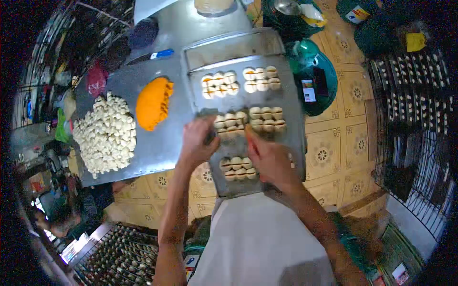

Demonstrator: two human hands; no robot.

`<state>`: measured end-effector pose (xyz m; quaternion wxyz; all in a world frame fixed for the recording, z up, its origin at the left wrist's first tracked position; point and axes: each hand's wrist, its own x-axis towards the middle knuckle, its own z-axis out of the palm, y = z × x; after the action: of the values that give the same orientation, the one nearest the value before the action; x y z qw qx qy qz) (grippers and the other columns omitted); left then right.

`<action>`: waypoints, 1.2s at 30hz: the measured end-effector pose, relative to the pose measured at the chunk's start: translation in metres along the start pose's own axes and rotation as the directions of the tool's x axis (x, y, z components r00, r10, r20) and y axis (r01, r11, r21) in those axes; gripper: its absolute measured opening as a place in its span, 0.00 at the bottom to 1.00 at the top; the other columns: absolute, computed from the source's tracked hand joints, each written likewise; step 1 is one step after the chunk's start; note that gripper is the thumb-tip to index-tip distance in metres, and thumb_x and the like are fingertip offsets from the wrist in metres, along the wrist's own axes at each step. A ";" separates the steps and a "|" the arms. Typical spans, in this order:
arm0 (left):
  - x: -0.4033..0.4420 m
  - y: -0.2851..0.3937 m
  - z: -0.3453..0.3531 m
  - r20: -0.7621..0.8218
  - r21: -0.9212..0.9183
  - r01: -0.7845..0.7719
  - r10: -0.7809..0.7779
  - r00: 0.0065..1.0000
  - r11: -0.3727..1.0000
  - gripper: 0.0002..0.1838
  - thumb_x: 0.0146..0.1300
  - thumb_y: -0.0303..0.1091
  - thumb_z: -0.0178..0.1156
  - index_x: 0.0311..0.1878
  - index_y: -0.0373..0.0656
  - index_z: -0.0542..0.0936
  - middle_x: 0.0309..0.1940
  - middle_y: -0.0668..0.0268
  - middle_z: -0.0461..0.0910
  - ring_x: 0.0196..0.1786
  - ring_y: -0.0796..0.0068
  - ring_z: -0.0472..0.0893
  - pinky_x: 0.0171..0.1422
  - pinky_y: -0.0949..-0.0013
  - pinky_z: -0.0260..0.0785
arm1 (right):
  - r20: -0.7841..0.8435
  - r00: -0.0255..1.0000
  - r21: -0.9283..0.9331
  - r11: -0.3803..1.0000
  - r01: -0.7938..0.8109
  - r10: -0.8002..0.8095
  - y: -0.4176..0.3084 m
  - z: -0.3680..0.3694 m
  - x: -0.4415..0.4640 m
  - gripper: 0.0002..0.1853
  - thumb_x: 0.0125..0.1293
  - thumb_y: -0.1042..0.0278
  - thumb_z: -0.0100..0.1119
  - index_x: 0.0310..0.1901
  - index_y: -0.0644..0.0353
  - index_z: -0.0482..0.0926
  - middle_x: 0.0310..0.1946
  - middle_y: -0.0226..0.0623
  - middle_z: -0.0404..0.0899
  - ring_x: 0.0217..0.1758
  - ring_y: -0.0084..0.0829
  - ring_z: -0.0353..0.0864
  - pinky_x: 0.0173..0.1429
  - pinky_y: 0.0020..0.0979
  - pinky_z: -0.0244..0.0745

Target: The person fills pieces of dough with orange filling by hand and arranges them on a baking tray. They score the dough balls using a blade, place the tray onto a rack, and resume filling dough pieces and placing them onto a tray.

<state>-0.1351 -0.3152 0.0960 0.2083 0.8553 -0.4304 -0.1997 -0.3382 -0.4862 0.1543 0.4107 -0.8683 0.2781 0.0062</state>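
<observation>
My left hand is at the left edge of a metal baking tray, thumb and fingers apart, close to a cluster of small white dough pieces. My right hand reaches over the tray from the right. Its fingers are drawn together, with the tips at the right side of that same cluster; blur hides what they may hold. Similar clusters with orange lines between the pieces sit in rows on the tray, including one at the upper right and one at the lower left.
Left of the tray, an orange mound and a heap of loose dough pieces lie on the metal table. Behind them is a blue-handled tool. Racks of loaded trays stand at right; a phone rests on a green surface.
</observation>
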 end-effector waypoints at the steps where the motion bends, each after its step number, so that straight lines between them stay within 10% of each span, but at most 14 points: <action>1: -0.005 0.004 -0.002 -0.046 -0.010 -0.054 0.054 0.997 0.998 0.32 0.55 0.36 0.70 0.65 0.45 0.77 0.58 0.57 0.78 0.61 0.55 0.74 0.67 0.51 0.61 | 0.025 1.000 -0.016 1.000 -0.008 0.009 -0.010 0.016 -0.004 0.28 0.72 0.63 0.57 0.72 0.51 0.69 0.25 0.53 0.81 0.28 0.53 0.84 0.34 0.50 0.78; 12: -0.010 -0.005 0.000 -0.085 0.108 -0.172 0.181 0.980 0.979 0.31 0.57 0.43 0.69 0.64 0.47 0.76 0.57 0.60 0.78 0.60 0.55 0.75 0.64 0.50 0.61 | -0.058 0.998 -0.153 0.988 -0.002 -0.007 -0.049 0.089 0.018 0.27 0.71 0.63 0.57 0.71 0.54 0.70 0.28 0.50 0.83 0.30 0.52 0.85 0.36 0.49 0.79; 15: -0.009 -0.002 -0.001 -0.004 0.103 -0.122 0.123 0.992 0.987 0.31 0.58 0.46 0.68 0.65 0.48 0.76 0.60 0.60 0.77 0.63 0.55 0.73 0.67 0.49 0.58 | 0.240 0.961 -0.340 0.939 -0.051 0.139 -0.059 0.063 -0.029 0.27 0.71 0.63 0.57 0.70 0.55 0.70 0.28 0.50 0.83 0.30 0.51 0.85 0.35 0.49 0.79; 19: -0.017 0.008 0.006 -0.267 -0.009 -0.320 0.306 0.914 0.947 0.31 0.58 0.46 0.68 0.65 0.50 0.77 0.61 0.61 0.76 0.65 0.54 0.72 0.69 0.47 0.58 | -0.057 0.991 -0.272 0.953 -0.136 0.125 -0.061 0.054 -0.012 0.26 0.71 0.63 0.57 0.70 0.52 0.71 0.27 0.50 0.83 0.30 0.51 0.85 0.35 0.50 0.79; 24: -0.006 0.014 0.031 -0.254 0.099 -0.294 0.310 0.916 0.951 0.32 0.58 0.46 0.68 0.66 0.51 0.76 0.63 0.61 0.75 0.67 0.54 0.70 0.71 0.45 0.56 | -0.092 0.996 -0.310 0.950 -0.042 0.014 -0.031 0.071 0.008 0.27 0.71 0.63 0.58 0.71 0.50 0.71 0.25 0.49 0.82 0.30 0.51 0.84 0.36 0.51 0.78; 27: -0.008 0.020 0.028 -0.224 0.069 -0.251 0.261 0.939 0.965 0.32 0.55 0.44 0.69 0.64 0.48 0.77 0.61 0.63 0.76 0.67 0.56 0.70 0.72 0.42 0.55 | 0.163 0.976 -0.408 0.911 -0.068 0.145 -0.042 0.043 -0.043 0.28 0.71 0.63 0.57 0.73 0.48 0.69 0.25 0.49 0.82 0.30 0.53 0.84 0.36 0.53 0.77; 31: -0.005 0.037 0.035 -0.268 0.054 -0.327 0.329 0.905 0.943 0.34 0.57 0.47 0.69 0.68 0.51 0.75 0.64 0.61 0.74 0.69 0.54 0.68 0.76 0.41 0.50 | -0.086 0.993 -0.289 0.952 -0.101 0.079 -0.030 0.033 -0.004 0.31 0.71 0.63 0.57 0.75 0.47 0.66 0.26 0.51 0.82 0.30 0.53 0.84 0.37 0.53 0.78; 36: 0.008 0.046 0.051 -0.202 0.165 -0.265 0.296 0.934 0.950 0.35 0.56 0.47 0.69 0.68 0.51 0.75 0.64 0.62 0.74 0.71 0.54 0.68 0.78 0.41 0.48 | 0.021 0.990 -0.312 0.941 -0.128 0.142 -0.015 0.038 -0.014 0.31 0.71 0.63 0.57 0.75 0.43 0.64 0.27 0.52 0.82 0.31 0.54 0.84 0.38 0.53 0.78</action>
<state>-0.1872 -0.3561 0.0769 0.2235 0.8142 -0.5344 -0.0404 -0.3346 -0.4451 0.1430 0.2739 -0.9005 0.3236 0.0965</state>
